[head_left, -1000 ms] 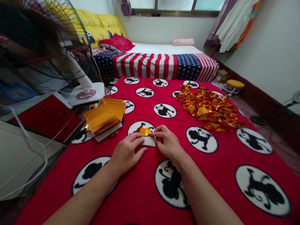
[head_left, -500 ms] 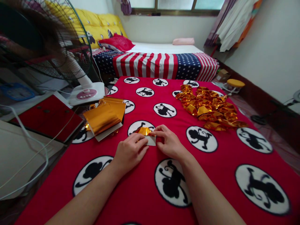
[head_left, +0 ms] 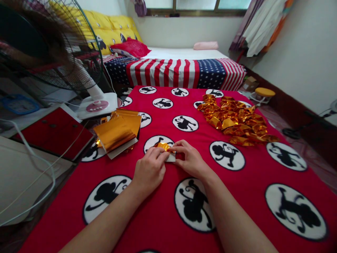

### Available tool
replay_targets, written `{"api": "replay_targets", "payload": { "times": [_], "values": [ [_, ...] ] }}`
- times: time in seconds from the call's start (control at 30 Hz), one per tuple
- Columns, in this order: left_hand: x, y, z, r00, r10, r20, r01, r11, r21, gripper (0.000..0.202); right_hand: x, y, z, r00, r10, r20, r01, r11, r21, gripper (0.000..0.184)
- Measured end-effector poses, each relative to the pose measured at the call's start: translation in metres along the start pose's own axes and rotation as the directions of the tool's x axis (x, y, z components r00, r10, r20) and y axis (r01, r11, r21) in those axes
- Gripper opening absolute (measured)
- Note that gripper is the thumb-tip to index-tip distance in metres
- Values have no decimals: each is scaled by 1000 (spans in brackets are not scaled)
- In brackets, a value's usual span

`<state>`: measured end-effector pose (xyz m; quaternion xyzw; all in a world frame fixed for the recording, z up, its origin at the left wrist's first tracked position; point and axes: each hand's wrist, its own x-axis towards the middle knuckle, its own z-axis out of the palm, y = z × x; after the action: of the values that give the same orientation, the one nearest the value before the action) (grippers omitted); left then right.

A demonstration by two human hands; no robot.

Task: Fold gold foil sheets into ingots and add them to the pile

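A small square of gold-foil paper (head_left: 165, 147) with a white back (head_left: 171, 158) lies folded on the red monkey-print blanket (head_left: 237, 182). My left hand (head_left: 150, 170) presses on its left side, and its fingers cover part of the foil. My right hand (head_left: 190, 160) pinches the right edge between thumb and fingers. To the left stands a stack of unfolded gold sheets (head_left: 117, 131), white-backed and near neither hand. A heap of folded gold strips (head_left: 234, 121) lies to the right, also out of reach of my fingers.
A fan with a wire guard (head_left: 71, 45) and a white base (head_left: 97, 105) stands at the left, beside a red folder (head_left: 54, 131) and a white cable (head_left: 34, 165). Behind the blanket is a bed with a flag-pattern cover (head_left: 176, 73).
My left hand has slid rightward onto the foil square and now covers more of it. My right hand stays nearly in place, and the square looks more tightly folded.
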<state>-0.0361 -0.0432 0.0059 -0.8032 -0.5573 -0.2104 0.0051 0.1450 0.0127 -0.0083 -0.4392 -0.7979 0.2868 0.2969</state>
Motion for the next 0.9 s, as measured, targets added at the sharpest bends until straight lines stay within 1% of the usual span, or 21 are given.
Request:
{"api": "replay_targets", "payload": {
  "times": [0.1, 0.33, 0.47, 0.53, 0.67, 0.73, 0.8, 0.9],
  "values": [
    [-1, -2, 2, 999, 20, -26, -19, 999, 33, 18, 0, 1, 2, 1000, 9, -21, -9, 1000, 10, 33],
    [0, -2, 8, 994, 107, -23, -103, 984, 145, 21, -2, 2, 10, 995, -2, -98, -3, 999, -54, 35],
    [8, -8, 10, 988, 153, -25, -147, 976, 159, 16, -3, 2, 10, 990, -11, -144, 1, 998, -69, 18],
    [16, -13, 12, 980, 200, -18, -195, 970, 145, 15, -4, 3, 8, 985, -24, -169, 10, 996, -86, 16],
    [32, -17, 15, 945, 327, -25, -325, 943, 70, 17, -9, 5, 1, 976, -29, -215, -6, 987, -162, 16],
    [36, -16, 17, 938, 346, -28, -347, 938, -22, 19, -13, 5, -2, 974, -24, -227, -17, 984, -177, 15],
    [36, -15, 18, 951, 306, -37, -308, 941, -140, 19, -15, 6, -2, 971, -15, -237, -24, 987, -158, 16],
    [31, -12, 21, 977, 206, -52, -212, 938, -272, 15, -15, 8, -2, 969, 17, -246, -34, 997, -68, 17]
  ]
}}
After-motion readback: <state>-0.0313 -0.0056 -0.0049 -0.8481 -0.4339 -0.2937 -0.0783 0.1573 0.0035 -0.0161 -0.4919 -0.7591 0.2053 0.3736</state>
